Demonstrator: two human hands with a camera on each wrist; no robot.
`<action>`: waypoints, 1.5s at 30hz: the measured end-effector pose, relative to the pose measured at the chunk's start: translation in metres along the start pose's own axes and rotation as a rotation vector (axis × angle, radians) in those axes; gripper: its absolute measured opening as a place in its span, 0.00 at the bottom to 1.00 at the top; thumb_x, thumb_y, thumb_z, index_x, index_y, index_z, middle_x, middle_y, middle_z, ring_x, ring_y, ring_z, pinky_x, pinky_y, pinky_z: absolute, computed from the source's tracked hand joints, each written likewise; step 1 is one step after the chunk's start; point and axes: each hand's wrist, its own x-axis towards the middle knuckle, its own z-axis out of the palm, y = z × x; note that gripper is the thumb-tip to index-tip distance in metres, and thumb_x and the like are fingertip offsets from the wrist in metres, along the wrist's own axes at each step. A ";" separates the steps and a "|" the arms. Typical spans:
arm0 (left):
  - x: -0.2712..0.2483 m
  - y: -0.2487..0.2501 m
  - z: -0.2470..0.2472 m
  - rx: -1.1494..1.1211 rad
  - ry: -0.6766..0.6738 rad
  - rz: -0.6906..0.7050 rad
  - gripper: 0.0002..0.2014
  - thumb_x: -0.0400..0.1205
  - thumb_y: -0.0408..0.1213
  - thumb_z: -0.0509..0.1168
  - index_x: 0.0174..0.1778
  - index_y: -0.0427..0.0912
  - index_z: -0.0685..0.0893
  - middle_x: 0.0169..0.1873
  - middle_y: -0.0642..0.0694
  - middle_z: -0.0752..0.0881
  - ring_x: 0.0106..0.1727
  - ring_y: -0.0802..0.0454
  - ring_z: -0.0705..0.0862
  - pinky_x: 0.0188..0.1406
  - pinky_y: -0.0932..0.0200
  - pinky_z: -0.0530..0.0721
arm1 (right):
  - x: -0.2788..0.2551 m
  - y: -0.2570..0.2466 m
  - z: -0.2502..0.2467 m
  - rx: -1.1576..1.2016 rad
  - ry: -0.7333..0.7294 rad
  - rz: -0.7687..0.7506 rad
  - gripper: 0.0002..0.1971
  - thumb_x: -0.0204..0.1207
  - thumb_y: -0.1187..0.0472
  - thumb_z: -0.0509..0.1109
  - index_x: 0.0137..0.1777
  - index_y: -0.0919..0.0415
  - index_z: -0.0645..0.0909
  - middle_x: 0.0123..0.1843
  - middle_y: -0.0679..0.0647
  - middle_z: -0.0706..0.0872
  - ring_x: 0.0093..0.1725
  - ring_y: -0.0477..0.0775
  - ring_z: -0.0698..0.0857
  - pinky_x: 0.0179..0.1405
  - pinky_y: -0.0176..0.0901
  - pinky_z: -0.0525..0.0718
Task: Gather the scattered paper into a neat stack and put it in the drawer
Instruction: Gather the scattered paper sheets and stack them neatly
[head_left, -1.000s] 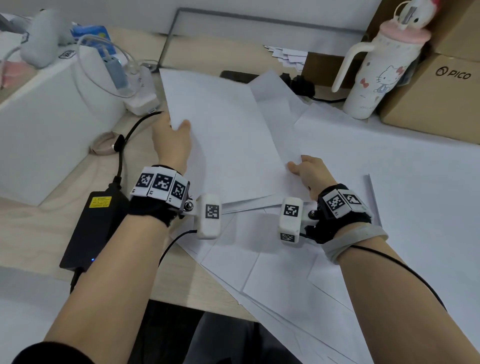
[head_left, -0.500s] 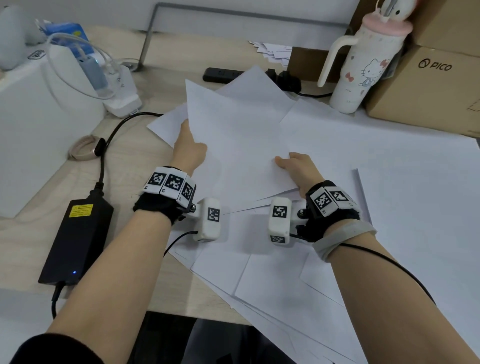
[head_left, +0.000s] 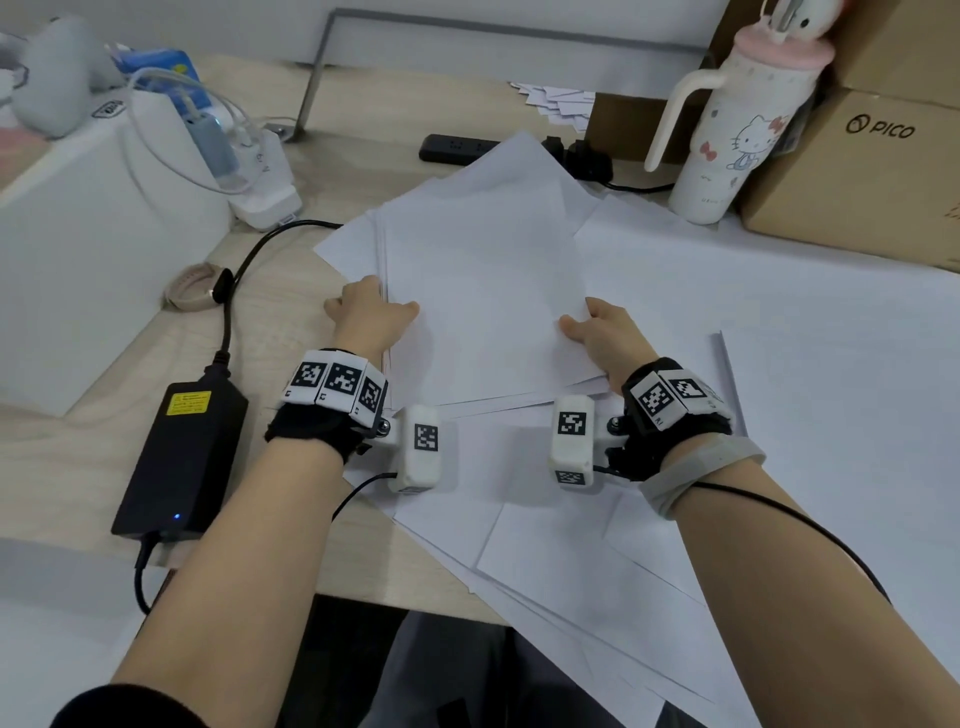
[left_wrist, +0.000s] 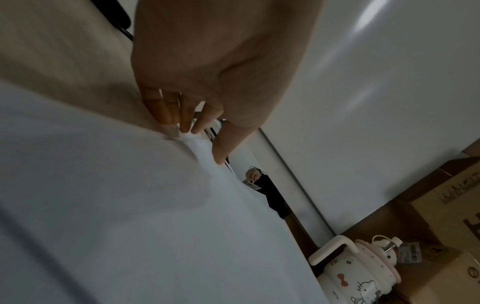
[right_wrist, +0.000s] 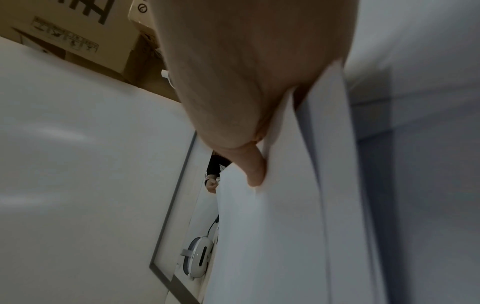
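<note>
Loose sheets (head_left: 597, 561) nearest me fan out over the tabletop (head_left: 67, 467) edge, overlapping, not squared, some hanging past the edge. Beyond them I have both hands on a small bundle of paper (head_left: 483, 291): left hand (head_left: 371, 317) grips its left edge, thumb on top, fingers (left_wrist: 182, 115) curled against the edge in the left wrist view. Right hand (head_left: 605, 330) pinches the right edge, thumb (right_wrist: 255, 168) pressed on the top sheet; its fingers are hidden under the paper. The bundle lies on more sheets, and one angled sheet (head_left: 348, 244) pokes out at its far left.

My read: gathering step, early to middle. Most paper is still scattered, including the wide spread to the right (head_left: 779, 312).

Next move calls for squaring this bundle between both hands, then pulling the near sheets and the right spread under or onto it. No drawer in view, so I can't plan the drop-off yet. Far side: power strip (head_left: 457, 148) and mug (head_left: 737, 130) sit just behind the paper, so avoid pushing forward.
</note>
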 end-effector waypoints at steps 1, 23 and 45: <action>-0.002 -0.002 0.000 -0.031 -0.009 0.007 0.12 0.81 0.42 0.63 0.38 0.41 0.68 0.41 0.45 0.74 0.64 0.42 0.68 0.55 0.52 0.69 | -0.003 0.001 0.000 0.003 0.000 -0.011 0.09 0.82 0.66 0.63 0.59 0.65 0.79 0.51 0.58 0.84 0.50 0.59 0.83 0.50 0.50 0.83; -0.108 0.000 -0.036 -0.821 0.123 0.288 0.12 0.80 0.24 0.65 0.59 0.35 0.78 0.45 0.49 0.85 0.42 0.61 0.85 0.39 0.71 0.83 | -0.133 0.006 -0.018 0.369 0.079 -0.487 0.13 0.80 0.75 0.61 0.59 0.60 0.79 0.55 0.53 0.87 0.56 0.48 0.86 0.60 0.44 0.83; -0.180 0.004 -0.041 -0.934 0.071 0.506 0.13 0.83 0.36 0.66 0.62 0.35 0.79 0.52 0.47 0.87 0.53 0.57 0.87 0.52 0.64 0.83 | -0.178 -0.001 -0.019 0.544 0.217 -0.474 0.16 0.75 0.74 0.69 0.62 0.65 0.77 0.58 0.59 0.86 0.56 0.54 0.86 0.59 0.43 0.84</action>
